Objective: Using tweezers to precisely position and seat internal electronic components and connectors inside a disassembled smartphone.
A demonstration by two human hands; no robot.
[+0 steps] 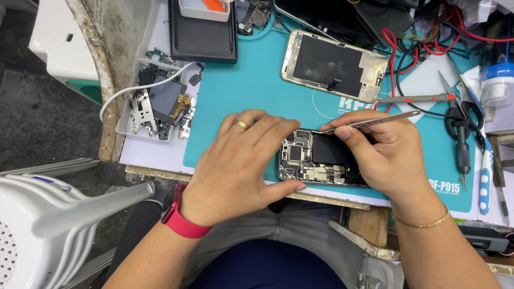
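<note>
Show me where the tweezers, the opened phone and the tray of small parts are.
tweezers [375, 122], head view, middle of the metal shaft.
opened phone [316, 160], head view, exposed circuit boards.
tray of small parts [122, 126], head view, left rim.

Opened phone [321, 163] on mat [251, 85], near front edge. Second phone [334, 67] behind it. Parts tray [124, 124] left of mat; screwdrivers [463, 150] right.

The left hand [243, 160] steadies an opened phone [316, 163] while the right hand [388, 155] holds tweezers [369, 122] over it.
</note>
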